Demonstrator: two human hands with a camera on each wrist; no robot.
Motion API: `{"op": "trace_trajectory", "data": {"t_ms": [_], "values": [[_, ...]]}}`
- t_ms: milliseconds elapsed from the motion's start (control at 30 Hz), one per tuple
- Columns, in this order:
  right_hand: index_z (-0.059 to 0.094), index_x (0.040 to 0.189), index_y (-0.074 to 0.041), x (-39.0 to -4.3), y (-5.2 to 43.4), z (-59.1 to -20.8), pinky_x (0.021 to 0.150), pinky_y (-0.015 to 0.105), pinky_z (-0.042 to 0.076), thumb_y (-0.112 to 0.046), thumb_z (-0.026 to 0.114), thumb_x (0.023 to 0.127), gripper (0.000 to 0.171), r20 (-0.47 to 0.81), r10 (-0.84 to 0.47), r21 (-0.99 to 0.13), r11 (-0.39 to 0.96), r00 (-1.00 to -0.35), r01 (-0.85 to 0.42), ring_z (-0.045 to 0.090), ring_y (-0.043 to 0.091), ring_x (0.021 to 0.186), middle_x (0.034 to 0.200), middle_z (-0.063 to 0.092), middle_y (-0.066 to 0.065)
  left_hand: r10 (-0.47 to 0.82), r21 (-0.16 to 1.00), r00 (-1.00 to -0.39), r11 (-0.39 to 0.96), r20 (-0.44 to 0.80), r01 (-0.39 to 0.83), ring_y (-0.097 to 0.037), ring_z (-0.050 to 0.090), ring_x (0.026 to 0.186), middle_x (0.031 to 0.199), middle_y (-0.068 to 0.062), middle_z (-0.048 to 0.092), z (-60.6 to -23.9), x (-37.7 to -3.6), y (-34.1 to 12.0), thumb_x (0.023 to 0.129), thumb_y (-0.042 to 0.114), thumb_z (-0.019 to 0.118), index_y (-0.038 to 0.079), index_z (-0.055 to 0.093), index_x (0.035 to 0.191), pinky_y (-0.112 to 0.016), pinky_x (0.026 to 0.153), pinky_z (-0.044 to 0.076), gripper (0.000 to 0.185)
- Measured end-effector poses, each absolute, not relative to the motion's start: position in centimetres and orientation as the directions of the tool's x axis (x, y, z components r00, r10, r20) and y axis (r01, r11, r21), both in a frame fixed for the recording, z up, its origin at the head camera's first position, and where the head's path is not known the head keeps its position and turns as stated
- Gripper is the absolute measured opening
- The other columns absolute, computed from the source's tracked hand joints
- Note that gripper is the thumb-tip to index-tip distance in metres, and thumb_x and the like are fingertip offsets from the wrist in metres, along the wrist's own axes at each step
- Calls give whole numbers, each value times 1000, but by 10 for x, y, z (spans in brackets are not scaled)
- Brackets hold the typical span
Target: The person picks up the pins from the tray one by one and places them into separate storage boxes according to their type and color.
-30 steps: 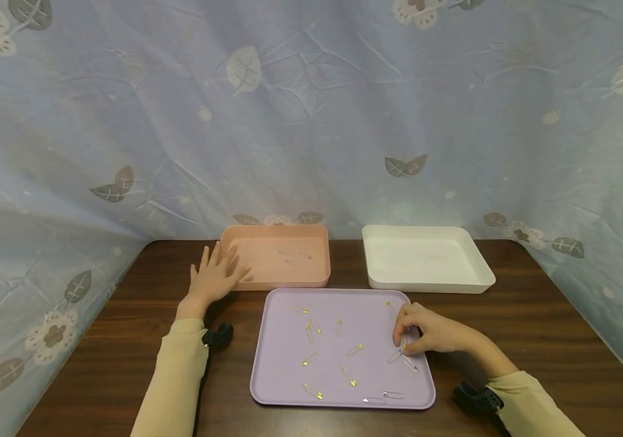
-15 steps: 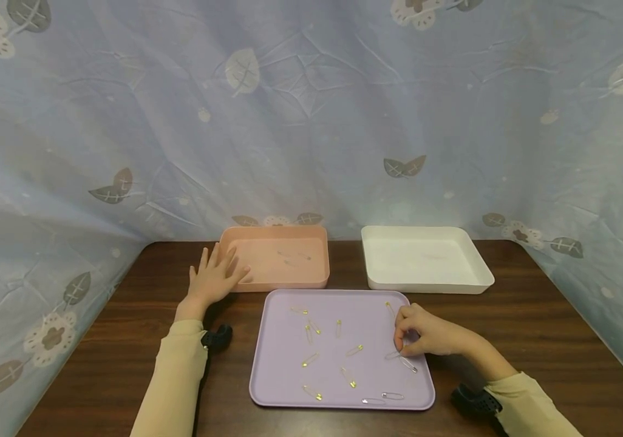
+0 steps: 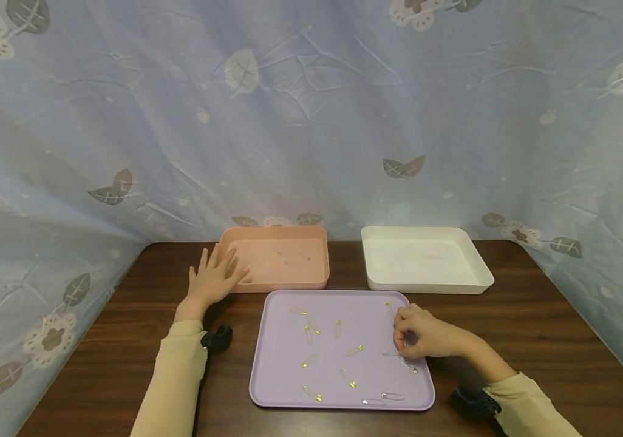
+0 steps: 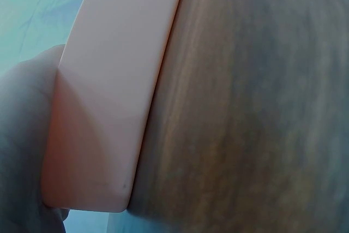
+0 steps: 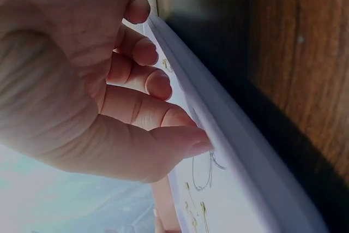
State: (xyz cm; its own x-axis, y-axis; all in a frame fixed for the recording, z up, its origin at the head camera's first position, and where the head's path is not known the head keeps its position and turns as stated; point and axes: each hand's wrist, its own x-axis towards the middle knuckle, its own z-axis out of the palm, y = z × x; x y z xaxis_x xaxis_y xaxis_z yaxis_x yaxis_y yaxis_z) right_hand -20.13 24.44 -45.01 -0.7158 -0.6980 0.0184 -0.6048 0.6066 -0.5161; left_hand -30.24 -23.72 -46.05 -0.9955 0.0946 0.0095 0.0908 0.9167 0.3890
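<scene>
Right hand [image 3: 423, 337] crept slightly far since earlier frame, fingers pinching silver pin [image 3: 399, 358] at right side of purple tray [image 3: 284, 388]. Left hand [image 3: 214, 276] flat against pink tray [image 3: 275, 282]. Pin looks light, thin, slippery; I'd grip mid-wire.

Bare table [image 3: 524, 328] right of lilac tray [image 3: 284, 340]; pink bin [image 3: 279, 282], white bin [image 3: 426, 284] behind.

white tray [image 3: 426, 282] on table [image 3: 535, 328], floral cloth [image 3: 311, 121] behind.
</scene>
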Motion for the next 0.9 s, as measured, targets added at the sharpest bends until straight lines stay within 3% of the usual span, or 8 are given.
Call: {"op": "trace_trajectory", "data": {"t_ms": [267, 900], "values": [[63, 69, -30, -202, 244, -448, 77, 27, 26, -17, 78, 70, 19, 52, -690, -491, 612, -722, -620, 32, 4, 89, 86, 49, -11, 98, 390, -995, 916, 13, 95, -46, -7, 149, 165, -17, -3, -461, -302, -237, 90, 74, 35, 27, 13, 157, -78, 108, 0, 85], [61, 74, -29, -208, 244, -437, 75, 25, 34, -9, 81, 71, 28, 292, -651, -406, 579, -701, -707, 36, 3, 89, 86, 50, -13, 100, 394, -995, 914, 9, 96, -45, -7, 150, 165, -15, -5, -460, -302, -237, 91, 74, 35, 28, 11, 157, -77, 108, 1, 84]]}}
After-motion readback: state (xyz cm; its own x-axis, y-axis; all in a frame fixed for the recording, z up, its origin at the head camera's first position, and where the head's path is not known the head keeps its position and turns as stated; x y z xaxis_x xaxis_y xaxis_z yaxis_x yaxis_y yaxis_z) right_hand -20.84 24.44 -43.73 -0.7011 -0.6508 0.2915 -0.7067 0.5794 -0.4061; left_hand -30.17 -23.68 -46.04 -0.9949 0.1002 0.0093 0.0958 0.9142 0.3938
